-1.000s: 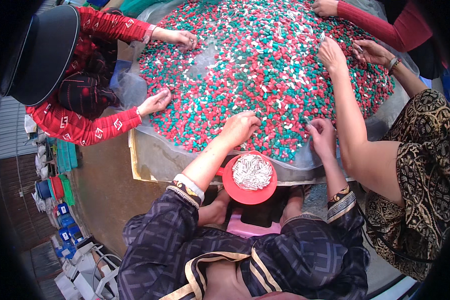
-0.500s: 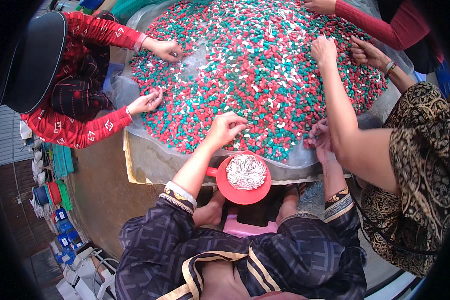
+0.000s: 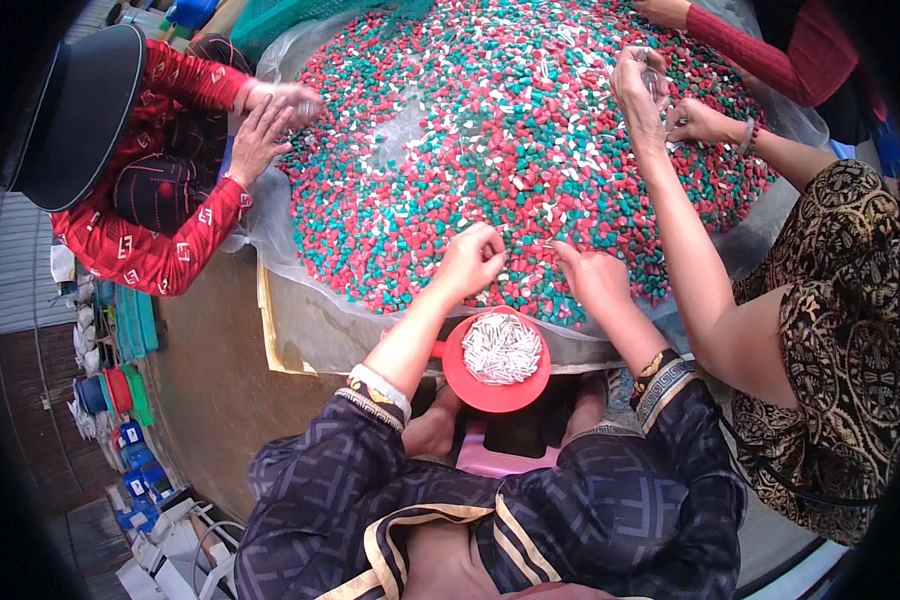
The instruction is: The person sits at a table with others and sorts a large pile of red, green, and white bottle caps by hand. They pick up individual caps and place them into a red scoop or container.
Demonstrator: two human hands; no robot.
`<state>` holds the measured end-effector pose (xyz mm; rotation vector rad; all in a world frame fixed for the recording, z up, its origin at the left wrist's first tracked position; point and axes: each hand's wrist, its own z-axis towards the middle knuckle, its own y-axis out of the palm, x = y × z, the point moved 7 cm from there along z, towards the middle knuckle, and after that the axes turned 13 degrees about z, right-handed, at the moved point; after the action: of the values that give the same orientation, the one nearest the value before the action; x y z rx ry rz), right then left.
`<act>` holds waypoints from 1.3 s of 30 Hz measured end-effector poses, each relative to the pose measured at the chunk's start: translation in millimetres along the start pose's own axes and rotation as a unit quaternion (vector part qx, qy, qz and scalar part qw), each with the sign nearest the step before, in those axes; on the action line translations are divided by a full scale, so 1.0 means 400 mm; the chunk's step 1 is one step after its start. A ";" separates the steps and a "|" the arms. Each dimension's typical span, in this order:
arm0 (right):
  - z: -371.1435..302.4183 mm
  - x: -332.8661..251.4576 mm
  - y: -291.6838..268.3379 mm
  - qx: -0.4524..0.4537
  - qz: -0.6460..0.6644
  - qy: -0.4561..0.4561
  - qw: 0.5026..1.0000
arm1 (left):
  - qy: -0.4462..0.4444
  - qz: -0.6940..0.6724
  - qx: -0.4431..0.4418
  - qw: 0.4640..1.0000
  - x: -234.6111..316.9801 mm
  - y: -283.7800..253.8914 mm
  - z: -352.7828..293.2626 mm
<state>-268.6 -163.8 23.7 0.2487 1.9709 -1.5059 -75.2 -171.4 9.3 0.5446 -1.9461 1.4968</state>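
Note:
A wide heap of small red, green and white pieces (image 3: 420, 220) covers a clear plastic sheet (image 3: 320, 290) in front of me. My left hand (image 3: 473, 264) is over its near edge, fingers curled together; what they hold, if anything, is hidden. To the right, my right hand (image 3: 594, 276) pinches low over the pieces, with something small and thin at the fingertips that I cannot make out. Nearer to me, below both hands, a red dish with a side handle (image 3: 464, 396) holds many short whitish sticks (image 3: 501, 348).
Another person in a red patterned top (image 3: 120, 235) works at the left. At the right, two people's bare arms (image 3: 675, 215) and a red sleeve (image 3: 760, 58) reach over the heap. A pink stool (image 3: 500, 460) stands below, with a green basket (image 3: 270, 25) at the far left.
My right hand has come from the heap's right edge to the middle, beside my left. My left hand has shifted slightly right. The person at left has brought both hands together off the pieces.

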 end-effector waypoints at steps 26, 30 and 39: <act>-0.008 -0.005 -0.006 -0.013 0.030 0.057 0.998 | -0.126 -0.109 0.038 0.985 -0.106 -0.004 -0.006; -0.016 0.002 -0.009 -0.019 0.000 0.052 0.998 | -0.144 -0.517 0.030 0.844 -0.094 -0.044 -0.011; -0.006 -0.045 0.037 -0.033 -0.160 -0.047 0.986 | -0.048 0.264 0.143 0.953 -0.008 -0.099 0.035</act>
<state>-247.9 -152.8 22.8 -0.1728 2.0498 -1.6110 -50.0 -195.9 32.8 0.2183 -2.0619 2.1433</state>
